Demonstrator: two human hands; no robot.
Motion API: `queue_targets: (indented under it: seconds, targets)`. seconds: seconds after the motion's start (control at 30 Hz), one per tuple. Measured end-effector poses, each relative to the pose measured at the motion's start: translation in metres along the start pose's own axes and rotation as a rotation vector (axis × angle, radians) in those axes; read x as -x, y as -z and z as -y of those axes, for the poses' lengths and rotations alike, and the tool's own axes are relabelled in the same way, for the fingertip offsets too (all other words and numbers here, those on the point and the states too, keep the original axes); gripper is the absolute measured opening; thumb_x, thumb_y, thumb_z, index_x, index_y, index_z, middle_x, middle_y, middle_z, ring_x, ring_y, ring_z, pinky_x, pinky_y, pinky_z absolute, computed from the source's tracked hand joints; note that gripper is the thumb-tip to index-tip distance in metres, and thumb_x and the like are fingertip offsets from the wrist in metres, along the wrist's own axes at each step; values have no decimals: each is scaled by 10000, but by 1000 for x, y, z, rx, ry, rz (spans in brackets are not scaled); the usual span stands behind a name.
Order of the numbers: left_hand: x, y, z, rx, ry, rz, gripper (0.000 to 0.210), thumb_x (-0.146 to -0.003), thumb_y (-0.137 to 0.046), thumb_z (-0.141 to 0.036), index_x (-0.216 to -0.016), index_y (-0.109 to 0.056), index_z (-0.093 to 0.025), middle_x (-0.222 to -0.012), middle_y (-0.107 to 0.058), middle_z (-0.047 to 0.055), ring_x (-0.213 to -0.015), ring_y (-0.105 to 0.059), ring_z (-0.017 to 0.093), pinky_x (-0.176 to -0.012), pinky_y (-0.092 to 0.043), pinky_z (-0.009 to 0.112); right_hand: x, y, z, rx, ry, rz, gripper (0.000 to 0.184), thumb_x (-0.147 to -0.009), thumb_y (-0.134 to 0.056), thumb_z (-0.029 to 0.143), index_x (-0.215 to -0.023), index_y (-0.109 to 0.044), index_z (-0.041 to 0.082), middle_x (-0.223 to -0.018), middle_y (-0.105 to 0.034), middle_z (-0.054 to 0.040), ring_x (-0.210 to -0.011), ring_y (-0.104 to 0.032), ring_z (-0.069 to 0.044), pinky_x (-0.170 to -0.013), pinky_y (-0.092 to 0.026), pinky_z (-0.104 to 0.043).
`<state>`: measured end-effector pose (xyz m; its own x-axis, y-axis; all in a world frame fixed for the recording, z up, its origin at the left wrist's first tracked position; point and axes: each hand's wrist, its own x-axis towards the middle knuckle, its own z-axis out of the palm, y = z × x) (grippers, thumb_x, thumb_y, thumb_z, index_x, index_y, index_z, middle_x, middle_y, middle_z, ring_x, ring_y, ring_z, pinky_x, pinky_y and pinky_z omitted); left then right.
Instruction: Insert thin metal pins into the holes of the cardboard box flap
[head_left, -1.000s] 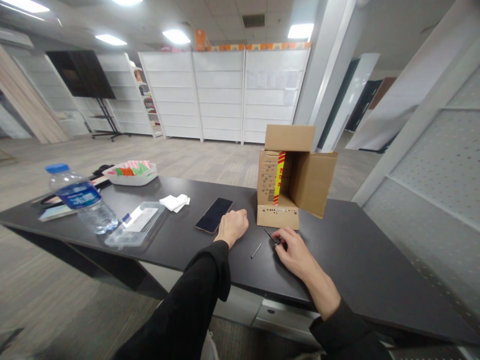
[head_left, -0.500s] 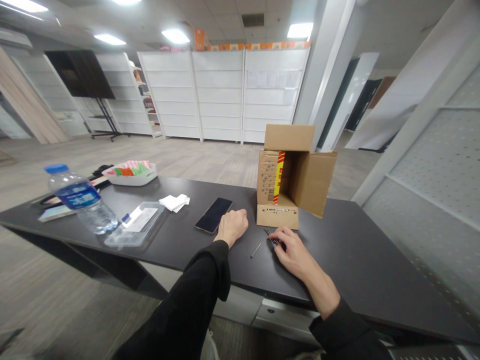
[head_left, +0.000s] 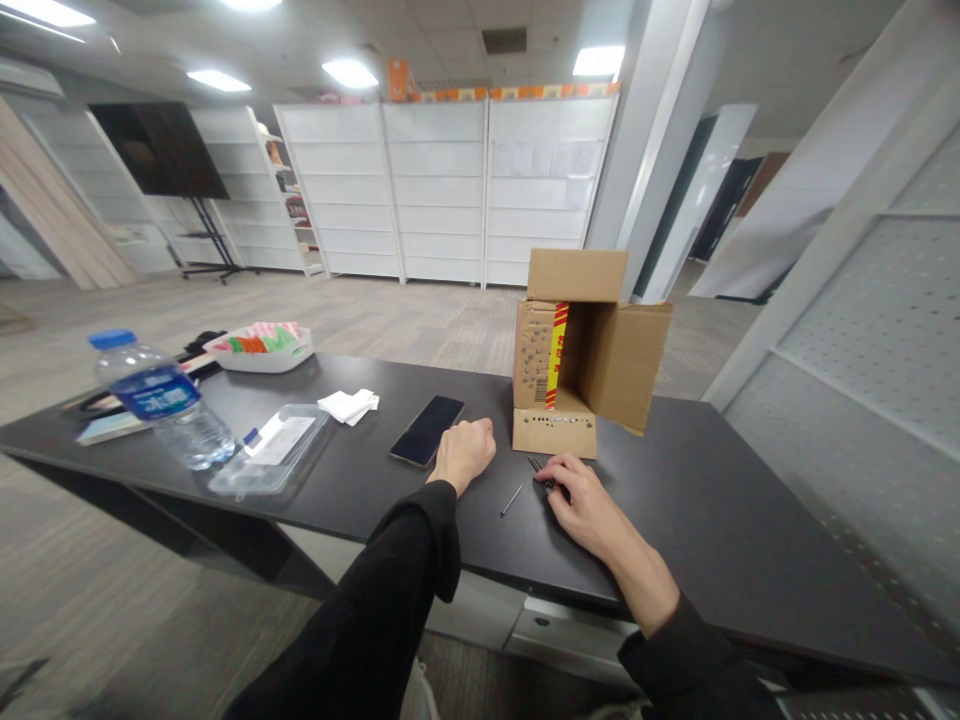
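Note:
My left hand (head_left: 465,453) rests closed on the table beside the dark phone (head_left: 429,430); whatever its fingers may hold is hidden. Fingers bent, my right hand (head_left: 581,497) grips a small bunch of thin, dark nail-like rods (head_left: 541,479) low over the tabletop. Between the two hands a single nail-like rod (head_left: 511,500) lies apart on the table. Just beyond them stands an open cardboard box (head_left: 534,350) with yellow and red tape. Small round marks dot its left face, and a row of dark holes runs along its lower flap (head_left: 555,435).
Left on the dark table (head_left: 750,530) are a clear plastic case (head_left: 277,460), a water bottle (head_left: 165,400), folded white tissue (head_left: 349,405) and a white basket (head_left: 262,355). A perforated partition (head_left: 862,400) rises at the right. White shelving (head_left: 435,190) stands far behind.
The right fingers have shifted very slightly over the nail-like rods, covering a little more of them. My left hand and the box look the same.

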<state>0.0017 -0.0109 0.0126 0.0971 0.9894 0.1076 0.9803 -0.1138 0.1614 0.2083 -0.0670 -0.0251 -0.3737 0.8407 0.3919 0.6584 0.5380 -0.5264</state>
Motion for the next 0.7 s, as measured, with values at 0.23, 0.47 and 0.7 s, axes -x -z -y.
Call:
queue_targets:
  seconds: [0.23,0.47,0.7]
  targets:
    - [0,0,-1,-2,6,5,368,-934,-315,-287,-1019,-668,-226,-971,-706,109,-929,-669,228,-803,-462,306,0,1,2,-8,2,9,368,-729,-423,21,-966,-637,205,-1011,-576,-62,-962,-545,-198,-882,-412,-394]
    - [-1,-1,1,-11,-28,-19,366,-929,-309,-277,-998,-664,-220,-943,-711,112,-898,-679,241,-766,-474,316,0,1,2,-13,9,7,380,-724,-424,10,-968,-641,205,-1008,-582,-58,-957,-550,-192,-872,-427,-374]
    - [-1,0,1,-7,-31,-18,375,-931,-299,-277,-999,-663,-223,-937,-713,115,-897,-681,252,-769,-477,335,0,1,2,-26,7,-14,358,-746,-435,20,-970,-648,201,-1006,-592,-63,-949,-559,-191,-869,-441,-364]
